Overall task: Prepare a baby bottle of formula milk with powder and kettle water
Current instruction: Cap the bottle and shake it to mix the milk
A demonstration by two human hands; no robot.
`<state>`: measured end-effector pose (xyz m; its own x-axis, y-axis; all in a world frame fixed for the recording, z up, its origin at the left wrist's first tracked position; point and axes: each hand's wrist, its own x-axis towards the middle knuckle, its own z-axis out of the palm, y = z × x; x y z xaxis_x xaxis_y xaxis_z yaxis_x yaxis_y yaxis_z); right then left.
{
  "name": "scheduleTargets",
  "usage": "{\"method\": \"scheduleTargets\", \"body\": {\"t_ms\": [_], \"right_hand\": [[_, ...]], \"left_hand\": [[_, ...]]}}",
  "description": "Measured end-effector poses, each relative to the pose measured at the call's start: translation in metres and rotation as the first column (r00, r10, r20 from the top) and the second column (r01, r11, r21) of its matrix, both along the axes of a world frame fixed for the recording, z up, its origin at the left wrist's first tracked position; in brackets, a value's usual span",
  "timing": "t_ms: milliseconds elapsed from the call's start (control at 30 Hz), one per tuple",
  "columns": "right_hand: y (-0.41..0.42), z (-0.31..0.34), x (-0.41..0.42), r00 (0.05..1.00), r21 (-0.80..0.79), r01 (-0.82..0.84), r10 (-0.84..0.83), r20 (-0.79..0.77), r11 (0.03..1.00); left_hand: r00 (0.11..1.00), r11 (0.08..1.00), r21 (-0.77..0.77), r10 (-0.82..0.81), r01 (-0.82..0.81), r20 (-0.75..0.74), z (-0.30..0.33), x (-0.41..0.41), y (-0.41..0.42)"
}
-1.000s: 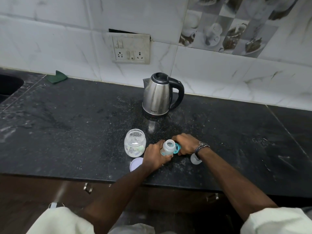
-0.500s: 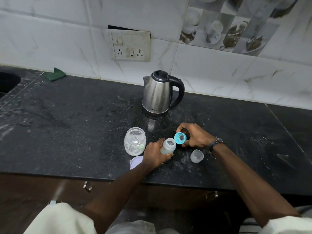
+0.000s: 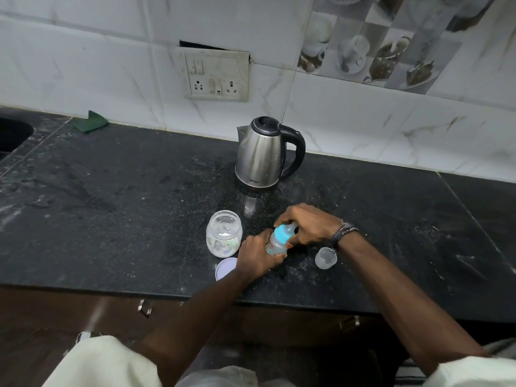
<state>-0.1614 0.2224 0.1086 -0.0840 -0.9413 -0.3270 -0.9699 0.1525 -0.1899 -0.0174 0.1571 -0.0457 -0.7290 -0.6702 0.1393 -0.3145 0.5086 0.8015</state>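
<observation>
A small clear baby bottle [image 3: 275,245] stands tilted on the black counter [image 3: 111,208], and my left hand [image 3: 258,254] grips its body. My right hand [image 3: 307,223] holds the blue teat ring [image 3: 282,233] on the bottle's neck, fingers curled over it. Just left of the bottle stands an open clear jar [image 3: 224,237] with white powder at its bottom. The jar's pale lid [image 3: 224,268] lies flat in front of it. Behind, a steel kettle [image 3: 261,155] with a black handle sits near the wall, lid down.
The bottle's clear cap [image 3: 325,257] stands on the counter right of my right wrist. A green cloth [image 3: 90,122] lies at the back left by the wall, beside a dark sink [image 3: 11,135]. A socket plate [image 3: 216,75] is above the kettle. The counter's front edge runs just below my hands.
My right hand, which held the blue ring lifted off beside the bottle half a second ago, has brought it back down onto the bottle's neck. My left hand kept its grip.
</observation>
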Motion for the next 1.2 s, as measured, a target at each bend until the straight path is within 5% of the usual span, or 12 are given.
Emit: {"method": "scheduleTargets", "body": {"t_ms": [233, 600, 800, 1000, 1200], "right_hand": [[-0.006, 0.003, 0.015, 0.987, 0.042, -0.056, 0.062, -0.149, 0.998], [-0.011, 0.001, 0.017, 0.984, 0.037, -0.076, 0.081, -0.156, 0.996], [-0.008, 0.002, 0.021, 0.98, 0.014, 0.011, -0.008, -0.201, 1.0], [-0.009, 0.001, 0.042, 0.884, -0.129, 0.084, -0.133, -0.448, 0.988], [-0.008, 0.012, 0.044, 0.894, -0.047, 0.27, -0.269, -0.36, 0.962]], "left_hand": [[1.0, 1.0, 0.015, 0.002, -0.002, -0.005, 0.0, 0.0, 0.0], [1.0, 1.0, 0.008, 0.002, -0.003, 0.018, 0.001, 0.0, -0.001], [1.0, 1.0, 0.016, -0.001, 0.001, 0.012, 0.001, 0.0, -0.001], [0.999, 1.0, 0.014, 0.02, -0.021, 0.027, 0.002, 0.0, 0.0], [1.0, 1.0, 0.02, 0.007, -0.007, 0.013, 0.007, 0.002, 0.0]]}}
